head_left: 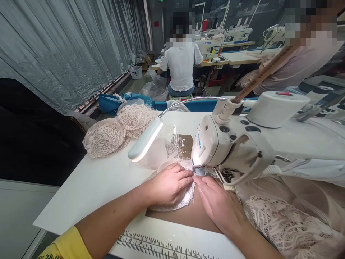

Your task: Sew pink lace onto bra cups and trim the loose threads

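A white sewing machine [208, 144] stands over a brown plate [188, 216] on the white table. Under its needle area lies a pale lace bra cup [172, 207] with a ragged edge. My left hand [168, 183] presses on the cup, its fingers bent together and the tips close to the presser foot. From the other side, my right hand [218, 201] pinches the cup's edge beside the foot, fingertips almost touching the left ones. Part of the cup is hidden beneath my left hand.
Lace cups [106, 138] are stacked at the table's left. A lamp [145, 140] on a bent metal neck hangs over the work. Lace fabric [293, 219] is heaped at the right. A printed ruler [161, 248] runs along the front. A person in white [180, 66] sits ahead.
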Tool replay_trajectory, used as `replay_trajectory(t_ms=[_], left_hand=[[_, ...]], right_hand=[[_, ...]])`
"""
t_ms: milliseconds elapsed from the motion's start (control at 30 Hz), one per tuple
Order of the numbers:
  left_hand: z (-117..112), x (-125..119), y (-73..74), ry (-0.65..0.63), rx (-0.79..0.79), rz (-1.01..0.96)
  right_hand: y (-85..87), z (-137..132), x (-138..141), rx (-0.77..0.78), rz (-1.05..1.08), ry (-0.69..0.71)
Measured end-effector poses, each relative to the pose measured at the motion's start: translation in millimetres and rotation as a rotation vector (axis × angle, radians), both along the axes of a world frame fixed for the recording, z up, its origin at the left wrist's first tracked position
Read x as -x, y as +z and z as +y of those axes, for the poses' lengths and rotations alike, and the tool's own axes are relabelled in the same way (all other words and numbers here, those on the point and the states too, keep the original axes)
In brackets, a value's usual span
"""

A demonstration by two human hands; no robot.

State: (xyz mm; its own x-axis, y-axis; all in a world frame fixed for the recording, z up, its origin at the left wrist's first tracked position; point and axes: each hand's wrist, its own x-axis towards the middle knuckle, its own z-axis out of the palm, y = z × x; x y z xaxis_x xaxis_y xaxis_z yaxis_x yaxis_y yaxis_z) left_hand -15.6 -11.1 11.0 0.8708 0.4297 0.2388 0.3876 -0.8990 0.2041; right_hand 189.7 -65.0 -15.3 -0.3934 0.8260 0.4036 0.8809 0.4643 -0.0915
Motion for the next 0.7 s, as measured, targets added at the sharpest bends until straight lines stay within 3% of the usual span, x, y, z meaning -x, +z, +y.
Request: replay_trajectory(t_ms=[467, 700], left_hand=[[2.7, -2.7, -2.6, 0.015, -0.029, 0.006], [2.8, -1.0, -5.3, 0.020, -0.024, -0.021]], right_hand=[[-7.6, 1.5, -0.5, -0.064, -0.069, -0.020], [-9.6, 0.5, -2.2, -0.024, -0.030, -0.036]])
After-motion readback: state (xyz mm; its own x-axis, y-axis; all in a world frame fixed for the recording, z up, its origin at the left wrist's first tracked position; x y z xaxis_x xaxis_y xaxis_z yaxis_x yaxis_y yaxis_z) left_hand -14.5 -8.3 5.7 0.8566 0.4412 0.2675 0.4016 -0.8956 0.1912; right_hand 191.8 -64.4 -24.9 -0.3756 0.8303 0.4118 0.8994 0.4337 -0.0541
